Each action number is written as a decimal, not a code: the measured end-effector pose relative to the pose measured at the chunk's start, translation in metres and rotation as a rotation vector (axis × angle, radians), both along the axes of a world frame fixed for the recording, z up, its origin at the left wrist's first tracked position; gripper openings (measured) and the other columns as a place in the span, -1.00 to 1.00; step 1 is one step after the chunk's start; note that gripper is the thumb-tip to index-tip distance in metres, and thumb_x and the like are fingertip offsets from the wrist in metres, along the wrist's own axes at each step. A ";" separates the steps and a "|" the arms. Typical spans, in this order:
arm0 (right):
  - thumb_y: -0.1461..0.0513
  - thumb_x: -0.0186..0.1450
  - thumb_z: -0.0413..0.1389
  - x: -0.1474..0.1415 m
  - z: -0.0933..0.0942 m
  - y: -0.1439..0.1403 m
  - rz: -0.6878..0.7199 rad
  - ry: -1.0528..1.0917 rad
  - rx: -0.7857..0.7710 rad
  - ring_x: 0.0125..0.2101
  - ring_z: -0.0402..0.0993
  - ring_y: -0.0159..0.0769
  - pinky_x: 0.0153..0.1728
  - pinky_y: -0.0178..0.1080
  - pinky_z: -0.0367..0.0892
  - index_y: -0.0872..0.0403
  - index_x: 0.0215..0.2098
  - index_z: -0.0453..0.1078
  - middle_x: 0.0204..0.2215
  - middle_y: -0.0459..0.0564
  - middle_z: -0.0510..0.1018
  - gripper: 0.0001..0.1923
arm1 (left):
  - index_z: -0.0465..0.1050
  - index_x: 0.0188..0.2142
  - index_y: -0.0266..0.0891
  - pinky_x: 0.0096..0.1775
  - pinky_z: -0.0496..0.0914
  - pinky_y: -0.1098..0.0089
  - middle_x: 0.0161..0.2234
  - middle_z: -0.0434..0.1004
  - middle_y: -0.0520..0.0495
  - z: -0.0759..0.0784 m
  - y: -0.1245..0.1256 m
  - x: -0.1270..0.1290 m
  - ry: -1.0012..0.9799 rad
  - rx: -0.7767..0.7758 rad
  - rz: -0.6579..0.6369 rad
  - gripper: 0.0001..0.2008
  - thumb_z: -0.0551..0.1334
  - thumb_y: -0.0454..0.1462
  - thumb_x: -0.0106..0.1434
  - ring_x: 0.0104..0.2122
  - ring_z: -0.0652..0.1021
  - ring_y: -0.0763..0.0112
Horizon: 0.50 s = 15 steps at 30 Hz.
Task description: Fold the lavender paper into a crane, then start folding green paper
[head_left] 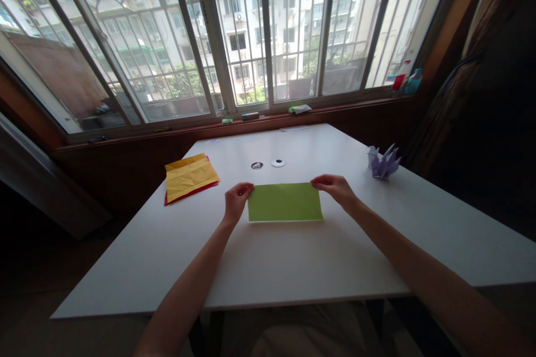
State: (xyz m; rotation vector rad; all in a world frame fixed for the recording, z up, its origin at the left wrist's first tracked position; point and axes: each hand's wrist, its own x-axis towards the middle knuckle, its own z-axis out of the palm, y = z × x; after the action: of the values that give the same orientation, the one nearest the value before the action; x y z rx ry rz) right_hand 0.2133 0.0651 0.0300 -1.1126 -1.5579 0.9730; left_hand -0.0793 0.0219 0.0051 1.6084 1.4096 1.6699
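Note:
A green sheet of paper (285,202), folded into a flat rectangle, lies on the white table (293,256) in front of me. My left hand (237,199) pinches its far left corner with the fingers curled. My right hand (335,187) pinches the far right corner in the same way. Both forearms reach in from the near edge of the table.
A creased yellow sheet (190,175) lies on a red sheet at the table's left. A purple folded paper figure (383,163) stands at the right. Two small round objects (268,164) sit beyond the green paper. The windowsill holds bottles (406,79) and small items.

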 end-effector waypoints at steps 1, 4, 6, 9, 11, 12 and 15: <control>0.12 -0.10 0.26 0.000 0.000 0.000 -0.002 0.001 0.000 -0.37 0.48 -0.25 -0.20 -0.07 0.35 0.08 -0.46 0.49 -0.46 -0.03 0.57 -0.75 | 0.51 -0.35 -0.23 -0.35 0.43 0.38 -0.44 0.54 -0.03 0.000 0.000 0.000 -0.003 -0.001 0.000 -0.78 0.28 -0.17 0.02 -0.43 0.52 0.42; 0.13 -0.10 0.26 0.000 0.000 0.000 -0.005 0.003 -0.002 -0.38 0.48 -0.25 -0.20 -0.08 0.35 0.08 -0.46 0.49 -0.46 -0.04 0.57 -0.75 | 0.51 -0.35 -0.23 -0.35 0.43 0.38 -0.43 0.55 -0.04 0.000 0.000 0.000 -0.009 -0.004 -0.002 -0.78 0.28 -0.17 0.02 -0.43 0.52 0.43; 0.13 -0.10 0.26 0.000 0.000 0.000 -0.006 0.003 -0.003 -0.38 0.48 -0.25 -0.20 -0.07 0.35 0.08 -0.46 0.49 -0.46 -0.04 0.57 -0.75 | 0.51 -0.34 -0.23 -0.34 0.43 0.37 -0.43 0.55 -0.04 0.000 -0.001 0.000 -0.011 -0.005 -0.005 -0.78 0.28 -0.17 0.01 -0.42 0.52 0.42; 0.12 -0.10 0.26 0.000 0.000 0.000 -0.004 -0.001 -0.001 -0.38 0.48 -0.25 -0.20 -0.07 0.36 0.08 -0.46 0.49 -0.45 -0.03 0.57 -0.74 | 0.51 -0.35 -0.23 -0.34 0.44 0.37 -0.43 0.55 -0.04 0.001 -0.001 0.000 -0.014 -0.007 -0.004 -0.78 0.29 -0.17 0.01 -0.42 0.52 0.42; 0.12 -0.10 0.26 0.000 0.000 0.000 -0.003 -0.002 0.001 -0.38 0.48 -0.24 -0.21 -0.07 0.37 0.08 -0.45 0.49 -0.45 -0.03 0.58 -0.74 | 0.51 -0.35 -0.23 -0.34 0.44 0.36 -0.44 0.54 -0.03 0.001 -0.001 0.000 -0.017 -0.008 -0.003 -0.78 0.29 -0.17 0.01 -0.43 0.52 0.42; 0.12 -0.10 0.26 0.000 0.000 -0.001 -0.003 -0.002 0.001 -0.38 0.48 -0.24 -0.21 -0.07 0.37 0.08 -0.46 0.49 -0.45 -0.03 0.58 -0.74 | 0.51 -0.35 -0.23 -0.34 0.44 0.37 -0.44 0.54 -0.03 0.001 -0.001 0.000 -0.018 -0.009 -0.002 -0.78 0.29 -0.17 0.01 -0.43 0.51 0.42; 0.11 -0.11 0.26 -0.001 0.002 -0.002 -0.005 -0.003 0.003 -0.38 0.48 -0.24 -0.21 -0.08 0.37 0.07 -0.46 0.49 -0.45 -0.03 0.58 -0.74 | 0.51 -0.34 -0.23 -0.35 0.44 0.37 -0.45 0.54 -0.04 0.001 -0.001 0.000 -0.023 -0.010 -0.003 -0.77 0.29 -0.17 0.01 -0.43 0.51 0.42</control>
State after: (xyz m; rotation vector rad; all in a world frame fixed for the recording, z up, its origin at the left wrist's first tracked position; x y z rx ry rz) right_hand 0.2126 0.0633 0.0319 -1.1152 -1.5577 0.9658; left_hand -0.0793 0.0213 0.0057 1.5805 1.4015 1.6719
